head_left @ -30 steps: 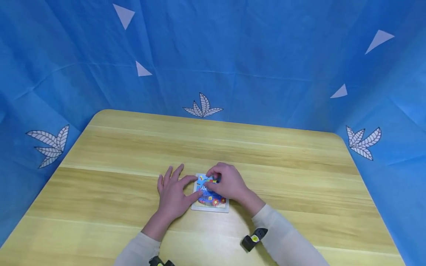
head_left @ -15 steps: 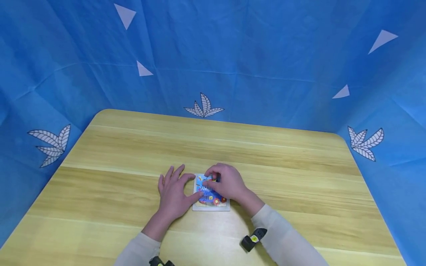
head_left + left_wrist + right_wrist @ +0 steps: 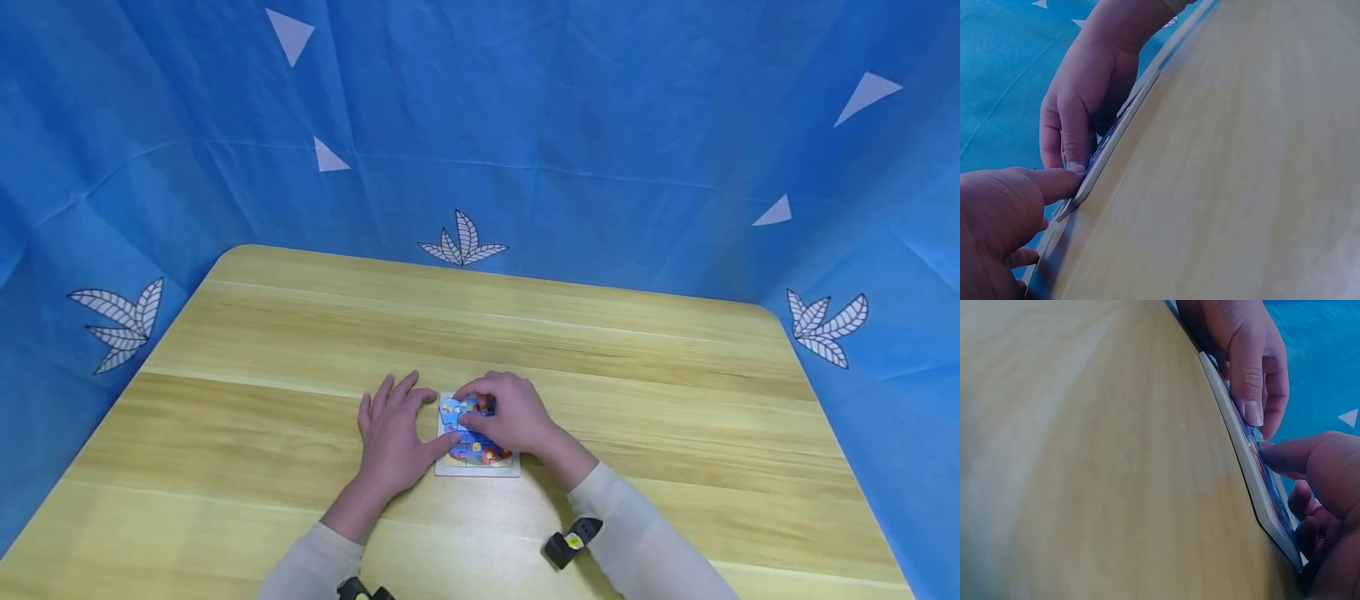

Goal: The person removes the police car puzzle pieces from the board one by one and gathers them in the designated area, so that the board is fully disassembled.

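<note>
A small jigsaw puzzle (image 3: 477,472) with a pale frame and a colourful picture lies flat on the table. My left hand (image 3: 393,442) rests along its left side, fingers spread, with the thumb on the picture and the index finger at the upper left corner. From the right, my right hand (image 3: 519,414) reaches over the board and pinches a light blue puzzle piece (image 3: 450,407) between thumb and index finger at the upper left. That piece looks slightly askew. The board's upper right part is hidden under the right hand. Both wrist views show the puzzle edge-on, with thumbs touching its top.
A wood-grain table (image 3: 637,375) extends all around the puzzle. Behind it and at its sides hangs a blue cloth (image 3: 480,100) with white triangles and leaf prints. A black strap (image 3: 573,540) with a small box sits on the right sleeve.
My right thumb and index finger have shifted slightly left, and the light blue piece has moved and turned a little at the upper left. The left hand stays almost where it was.
</note>
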Demonstrator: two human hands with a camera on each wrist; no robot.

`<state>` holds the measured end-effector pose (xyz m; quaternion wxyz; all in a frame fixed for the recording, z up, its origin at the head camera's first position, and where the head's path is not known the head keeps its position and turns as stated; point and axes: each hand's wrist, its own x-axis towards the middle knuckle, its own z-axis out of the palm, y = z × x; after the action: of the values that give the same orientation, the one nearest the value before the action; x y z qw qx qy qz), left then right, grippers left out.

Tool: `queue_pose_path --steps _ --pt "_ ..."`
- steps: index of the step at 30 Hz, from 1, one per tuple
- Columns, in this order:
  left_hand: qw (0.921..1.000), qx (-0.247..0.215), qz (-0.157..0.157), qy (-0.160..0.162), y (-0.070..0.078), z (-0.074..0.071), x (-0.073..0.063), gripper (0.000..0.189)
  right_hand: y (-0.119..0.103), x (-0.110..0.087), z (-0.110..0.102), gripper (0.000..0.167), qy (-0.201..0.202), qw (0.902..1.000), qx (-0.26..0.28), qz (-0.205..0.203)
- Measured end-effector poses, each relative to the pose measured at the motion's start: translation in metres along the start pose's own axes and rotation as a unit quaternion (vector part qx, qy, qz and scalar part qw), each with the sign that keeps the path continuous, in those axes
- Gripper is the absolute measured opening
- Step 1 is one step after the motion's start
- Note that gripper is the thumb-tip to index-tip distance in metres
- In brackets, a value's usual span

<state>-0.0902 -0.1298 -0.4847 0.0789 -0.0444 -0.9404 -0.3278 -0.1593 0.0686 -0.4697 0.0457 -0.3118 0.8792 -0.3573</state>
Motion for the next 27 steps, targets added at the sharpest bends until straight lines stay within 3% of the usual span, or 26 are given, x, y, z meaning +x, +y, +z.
queue_pose_path --steps 18,27 --pt "0.9999 0.006 -0.007 -0.010 0.0011 -0.0012 0.0002 0.054 0.0014 0.0000 -0.0007 0.026 -0.014 0.9984 -0.046 -0.030" --pt "0.9999 0.004 -0.006 -0.010 0.0021 -0.0024 -0.0010 0.055 0.0058 -0.0015 -0.0018 0.023 -0.015 0.9995 -0.001 -0.026"
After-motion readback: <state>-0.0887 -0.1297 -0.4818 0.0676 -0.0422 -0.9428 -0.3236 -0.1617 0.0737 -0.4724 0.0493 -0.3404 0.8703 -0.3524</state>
